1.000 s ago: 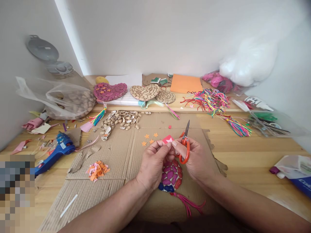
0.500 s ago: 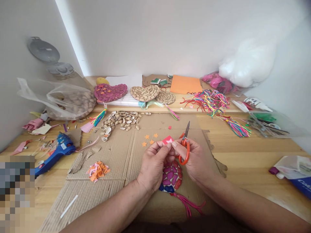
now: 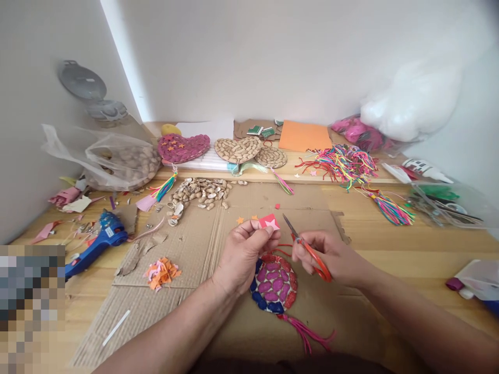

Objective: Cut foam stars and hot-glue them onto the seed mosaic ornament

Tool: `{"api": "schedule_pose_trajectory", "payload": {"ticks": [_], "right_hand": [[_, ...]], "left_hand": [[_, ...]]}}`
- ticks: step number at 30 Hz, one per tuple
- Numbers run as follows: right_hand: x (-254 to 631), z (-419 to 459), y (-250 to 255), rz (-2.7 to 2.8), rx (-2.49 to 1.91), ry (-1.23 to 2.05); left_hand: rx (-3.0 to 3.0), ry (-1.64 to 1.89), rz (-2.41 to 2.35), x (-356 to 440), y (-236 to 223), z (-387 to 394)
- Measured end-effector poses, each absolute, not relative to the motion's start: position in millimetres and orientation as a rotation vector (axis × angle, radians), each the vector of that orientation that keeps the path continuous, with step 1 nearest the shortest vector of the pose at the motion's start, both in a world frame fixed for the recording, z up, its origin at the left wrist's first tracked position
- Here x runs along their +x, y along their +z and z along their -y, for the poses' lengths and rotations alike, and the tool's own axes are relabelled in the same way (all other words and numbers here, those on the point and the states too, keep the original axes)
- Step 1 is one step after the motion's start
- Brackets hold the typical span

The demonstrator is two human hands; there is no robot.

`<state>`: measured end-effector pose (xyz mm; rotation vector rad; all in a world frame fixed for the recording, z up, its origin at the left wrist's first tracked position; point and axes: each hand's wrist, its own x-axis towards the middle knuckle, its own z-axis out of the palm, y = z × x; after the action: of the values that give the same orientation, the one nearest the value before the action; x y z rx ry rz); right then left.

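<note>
My left hand (image 3: 244,254) pinches a small red foam piece (image 3: 268,222) with a pale star on it, held above the cardboard sheet (image 3: 187,249). To its right, my right hand (image 3: 331,255) grips orange-handled scissors (image 3: 307,248), their blades pointing up-left toward the red piece without touching it. Below both hands lies a round ornament (image 3: 275,284) covered in painted pink, red and blue shells, with a pink tassel (image 3: 307,332) trailing from it. Small orange stars (image 3: 245,219) lie just behind my left hand.
A blue glue gun (image 3: 97,244) and orange scraps (image 3: 161,271) lie left. Loose peanut shells (image 3: 198,191), a bag of peanuts (image 3: 120,163), shell hearts and discs (image 3: 237,149), orange paper (image 3: 304,136), coloured threads (image 3: 343,162) and a clear box (image 3: 444,202) crowd the back and right.
My right hand has drawn away from the red piece toward the right and lowered, turning the scissors so the blades point up-left. My left hand keeps the red piece. The view shifted slightly.
</note>
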<state>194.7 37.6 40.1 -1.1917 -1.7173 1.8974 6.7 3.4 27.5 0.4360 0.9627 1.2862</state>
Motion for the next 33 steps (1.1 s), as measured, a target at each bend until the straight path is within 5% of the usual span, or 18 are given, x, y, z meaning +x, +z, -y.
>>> {"api": "schedule_pose_trajectory", "payload": {"ticks": [33], "right_hand": [[202.7, -45.4, 44.0, 2.076, -1.328, 1.803]], "left_hand": [[0.412, 1.227, -0.947, 4.8, 25.9, -7.3]]}}
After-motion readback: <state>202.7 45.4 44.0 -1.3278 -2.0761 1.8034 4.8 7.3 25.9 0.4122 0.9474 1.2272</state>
